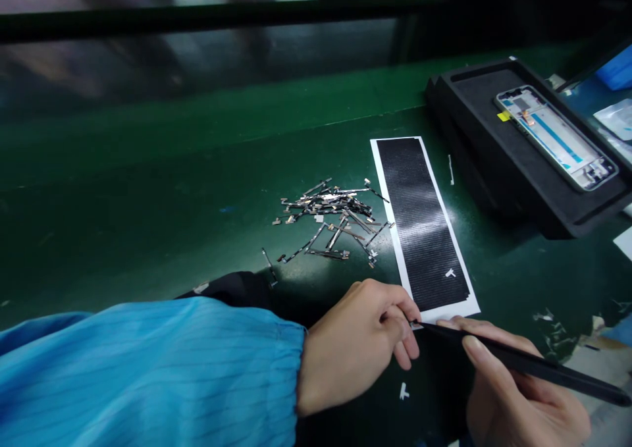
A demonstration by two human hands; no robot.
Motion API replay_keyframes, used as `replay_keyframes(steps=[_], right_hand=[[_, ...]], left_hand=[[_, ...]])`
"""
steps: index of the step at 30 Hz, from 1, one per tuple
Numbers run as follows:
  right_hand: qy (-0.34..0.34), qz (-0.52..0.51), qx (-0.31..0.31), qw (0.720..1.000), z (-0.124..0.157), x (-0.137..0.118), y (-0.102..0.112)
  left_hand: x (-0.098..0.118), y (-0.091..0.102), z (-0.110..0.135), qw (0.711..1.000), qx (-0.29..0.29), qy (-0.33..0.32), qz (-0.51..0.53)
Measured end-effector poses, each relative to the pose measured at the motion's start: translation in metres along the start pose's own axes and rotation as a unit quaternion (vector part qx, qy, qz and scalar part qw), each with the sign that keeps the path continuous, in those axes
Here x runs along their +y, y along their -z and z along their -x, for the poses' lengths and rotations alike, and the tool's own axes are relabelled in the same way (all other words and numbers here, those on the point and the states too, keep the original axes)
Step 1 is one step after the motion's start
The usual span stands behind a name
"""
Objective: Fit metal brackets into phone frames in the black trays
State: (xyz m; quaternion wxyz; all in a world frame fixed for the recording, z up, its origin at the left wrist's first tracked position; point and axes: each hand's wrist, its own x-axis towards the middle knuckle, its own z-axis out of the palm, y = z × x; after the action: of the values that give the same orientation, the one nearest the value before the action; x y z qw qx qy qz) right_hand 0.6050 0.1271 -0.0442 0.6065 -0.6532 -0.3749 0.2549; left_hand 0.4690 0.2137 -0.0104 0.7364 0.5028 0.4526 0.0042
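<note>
Blue sleeve [148, 374] enters from lower left over the green desk [148, 223]. Left hand [355, 341]: fingers curled, thumb and forefinger pressed together at the tip of the black tool [533, 366]; whatever they pinch is too small to tell. Behind it lies a loose pile of small metal strips [330, 220]. Just right of the pile lies a black sheet [419, 223] with a white border, its near edge touching the tool tip. Right hand [518, 401] grips the tool like a pen. Far right: black tray [474, 105] holding a phone frame [555, 136].

No words or numbers can be read. The small yellow tag [503, 116] on the silver phone frame [555, 134] at two o'clock is too tiny to tell.
</note>
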Motion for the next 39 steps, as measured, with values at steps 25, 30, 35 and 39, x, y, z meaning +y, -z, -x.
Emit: replay_keyframes(steps=[25,30,35,39], right_hand=[[0.022,0.018,-0.009,1.000,-0.0016,-0.0018,0.0005],[0.015,0.023,-0.003,1.000,-0.0001,-0.0003,-0.0005],[0.013,0.015,0.006,1.000,0.0028,0.0010,-0.0001],[-0.007,0.032,0.009,0.999,0.0036,0.0032,0.0021]], left_hand=[[-0.0005,0.0011,-0.0005,1.000,-0.004,0.017,0.000],[0.0005,0.0004,0.0001,1.000,-0.010,0.013,0.016],[-0.0003,0.0003,-0.0008,0.999,-0.011,0.018,0.040],[0.0002,0.0001,-0.0017,0.998,-0.008,0.025,0.049]])
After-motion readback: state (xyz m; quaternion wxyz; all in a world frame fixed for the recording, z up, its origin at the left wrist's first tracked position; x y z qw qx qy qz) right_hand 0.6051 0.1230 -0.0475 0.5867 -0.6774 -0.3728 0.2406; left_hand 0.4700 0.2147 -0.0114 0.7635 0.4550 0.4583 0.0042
